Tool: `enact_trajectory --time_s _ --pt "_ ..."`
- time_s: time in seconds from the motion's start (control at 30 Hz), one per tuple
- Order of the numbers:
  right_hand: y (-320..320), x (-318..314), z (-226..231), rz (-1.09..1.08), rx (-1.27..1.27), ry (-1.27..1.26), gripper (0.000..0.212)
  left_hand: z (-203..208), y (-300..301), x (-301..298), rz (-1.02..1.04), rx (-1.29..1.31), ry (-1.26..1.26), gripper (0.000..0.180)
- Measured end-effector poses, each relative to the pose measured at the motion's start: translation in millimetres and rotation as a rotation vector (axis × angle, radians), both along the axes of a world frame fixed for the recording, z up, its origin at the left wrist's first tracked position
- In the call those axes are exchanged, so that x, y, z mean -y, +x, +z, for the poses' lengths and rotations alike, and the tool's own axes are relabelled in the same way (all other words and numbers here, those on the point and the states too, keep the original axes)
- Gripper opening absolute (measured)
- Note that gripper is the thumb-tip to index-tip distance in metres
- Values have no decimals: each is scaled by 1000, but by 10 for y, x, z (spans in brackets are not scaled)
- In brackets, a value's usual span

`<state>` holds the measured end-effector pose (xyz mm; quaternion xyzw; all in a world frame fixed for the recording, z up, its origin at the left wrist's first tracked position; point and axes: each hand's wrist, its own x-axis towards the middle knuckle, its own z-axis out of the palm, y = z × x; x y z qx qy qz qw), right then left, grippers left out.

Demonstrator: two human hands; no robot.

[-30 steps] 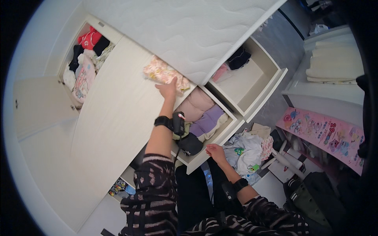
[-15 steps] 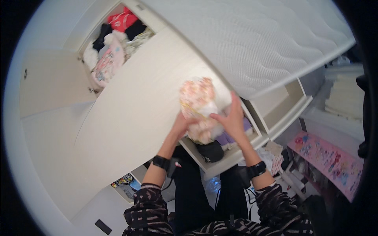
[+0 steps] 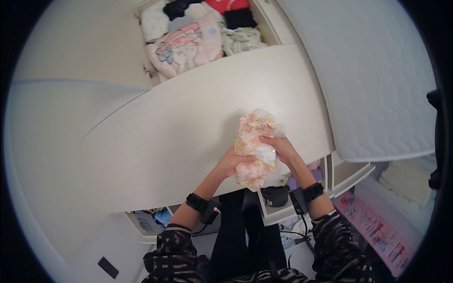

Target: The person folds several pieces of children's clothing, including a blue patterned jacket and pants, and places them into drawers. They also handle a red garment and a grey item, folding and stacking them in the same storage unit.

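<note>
Both of my hands hold a crumpled bundle of peach-and-white patterned cloth (image 3: 255,174) with yellow edging and a white patch. Translucent material shows along its edges, perhaps a clear wrapping. My left hand (image 3: 230,162) grips its left side, thumb laid across the front. On the right side, my right hand (image 3: 282,147) is closed on it with the thumb on top. The bundle is over the pale wooden board (image 3: 179,137), close to its near edge. Partly under it is an open drawer (image 3: 273,218) with a dark item (image 3: 275,196) and purple cloth (image 3: 314,176).
An open compartment (image 3: 273,28) at the far side holds folded clothes, with a pink printed garment (image 3: 193,45) in front. A white quilted mattress (image 3: 377,94) lies at right. Another drawer (image 3: 349,172) and a pink printed panel (image 3: 373,231) are lower right; a small drawer (image 3: 146,226) is lower left.
The view has turned and shifted, bringing the far compartment closer to the middle. The bundle is now steadier, held over the board's near edge, still in both hands.
</note>
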<state>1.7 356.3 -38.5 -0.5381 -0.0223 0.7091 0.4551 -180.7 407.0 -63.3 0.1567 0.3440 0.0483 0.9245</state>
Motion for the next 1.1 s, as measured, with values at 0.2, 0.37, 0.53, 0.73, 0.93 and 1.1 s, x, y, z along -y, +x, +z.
enact_trajectory --time_s 0.2,0.37,0.53,0.73,0.93,1.1 --pt "-314 -769 -59 87 -253 80 47 -212 -274 -764 211 -123 18 48" --pt "-185 -966 -438 5 187 -21 43 -498 -34 -1287 12 -389 368 34" --pt "207 -1097 -1039 -291 115 -197 33 -1138 90 -2300 87 -1075 1556 29" --pt "373 -1056 -1561 -450 46 -180 32 -1592 314 -2581 -85 -1755 1640 21" --pt "447 -1098 -1564 -443 79 -337 33 -1653 468 -2671 -215 -1642 1896 14" --pt "474 -1328 -1295 -327 120 -297 40 -1624 455 -2694 -193 -1535 1890 12"
